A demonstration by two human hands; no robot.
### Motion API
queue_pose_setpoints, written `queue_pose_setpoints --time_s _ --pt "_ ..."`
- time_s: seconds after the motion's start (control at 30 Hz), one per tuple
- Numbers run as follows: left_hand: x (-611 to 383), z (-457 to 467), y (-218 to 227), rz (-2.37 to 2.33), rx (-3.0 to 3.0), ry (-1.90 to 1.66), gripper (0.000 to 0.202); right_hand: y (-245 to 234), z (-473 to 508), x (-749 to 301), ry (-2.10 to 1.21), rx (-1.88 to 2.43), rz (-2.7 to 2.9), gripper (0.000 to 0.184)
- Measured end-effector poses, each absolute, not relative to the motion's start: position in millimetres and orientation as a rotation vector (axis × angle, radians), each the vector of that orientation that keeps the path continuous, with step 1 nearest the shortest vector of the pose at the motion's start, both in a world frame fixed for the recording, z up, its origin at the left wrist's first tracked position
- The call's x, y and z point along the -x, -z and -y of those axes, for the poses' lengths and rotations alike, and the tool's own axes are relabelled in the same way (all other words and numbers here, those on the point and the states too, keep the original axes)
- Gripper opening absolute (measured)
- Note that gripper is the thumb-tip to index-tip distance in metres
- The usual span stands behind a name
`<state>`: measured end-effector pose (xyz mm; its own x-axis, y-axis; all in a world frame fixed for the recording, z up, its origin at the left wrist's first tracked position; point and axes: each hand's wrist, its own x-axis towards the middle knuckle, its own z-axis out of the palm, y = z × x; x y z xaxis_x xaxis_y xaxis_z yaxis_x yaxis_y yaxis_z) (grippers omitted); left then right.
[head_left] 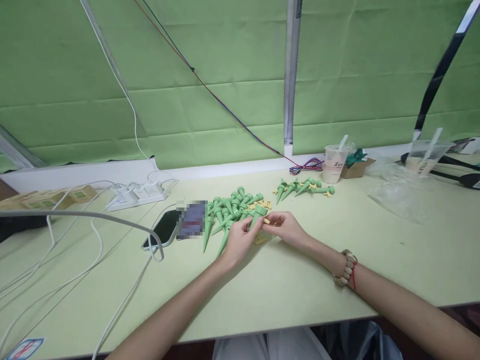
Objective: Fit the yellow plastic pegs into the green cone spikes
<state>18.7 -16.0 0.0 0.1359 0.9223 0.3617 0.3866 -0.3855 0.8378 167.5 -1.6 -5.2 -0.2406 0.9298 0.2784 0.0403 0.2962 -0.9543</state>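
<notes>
My left hand (239,241) is closed around a green plastic watering spike (257,213), its wide capped end pointing up. Close beside it, the fingers of my right hand (288,229) pinch a small yellow valve (266,221) at the side of the spike's cap. Whether the valve sits inside the cap cannot be told. Just beyond my left hand lies a heap of similar green spikes (225,207), with loose yellow valves (264,204) at its right edge. Farther right is a smaller group of green spikes (288,189) with yellow valves on them.
A phone (167,228) and a blurred flat item (191,220) lie left of the heap. White cables run from a power strip (140,194) across the left side. At the back right stand a drink cup (333,164), a small cardboard box (358,167) and another cup (425,157) near clear plastic bags.
</notes>
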Motion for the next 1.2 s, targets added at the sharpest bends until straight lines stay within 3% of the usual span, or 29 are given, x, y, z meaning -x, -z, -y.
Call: queue_pose_setpoints --time_s 0.2,0.5,0.57,0.63,0.8,0.9,1.07,1.2 --pt "-19.2 17.2 -0.9 -1.200 -1.840 -1.191 0.042 5.9 4.0 -166.5 -0.964 0.969 1.629 0.018" --pt "-23.7 21.5 -5.4 -1.194 -1.866 -1.138 0.045 4.8 6.1 -173.4 -0.268 1.116 1.781 0.014" --pt "-23.7 20.8 -4.8 -1.185 -1.860 -1.140 0.045 5.0 4.8 -174.0 -0.254 1.122 1.774 0.013" --pt "-22.7 19.0 -3.7 -1.177 -1.845 -1.146 0.045 6.1 1.9 -174.1 -0.415 1.131 1.727 0.013" --pt "-17.9 13.7 -3.1 -1.178 -1.819 -1.177 0.043 6.0 -3.6 -173.2 -1.211 0.974 1.541 0.033" --pt "-16.5 13.7 -5.2 -1.154 -1.837 -1.159 0.040 3.4 -1.5 -172.8 -1.499 0.890 1.395 0.031" --pt "-18.3 16.7 -6.1 -1.082 -1.840 -1.143 0.039 2.1 2.8 -171.8 -1.740 0.752 1.231 0.022" --pt "-19.0 16.6 -3.3 -1.088 -1.821 -1.145 0.040 1.9 3.3 -169.9 -1.650 0.798 1.196 0.023"
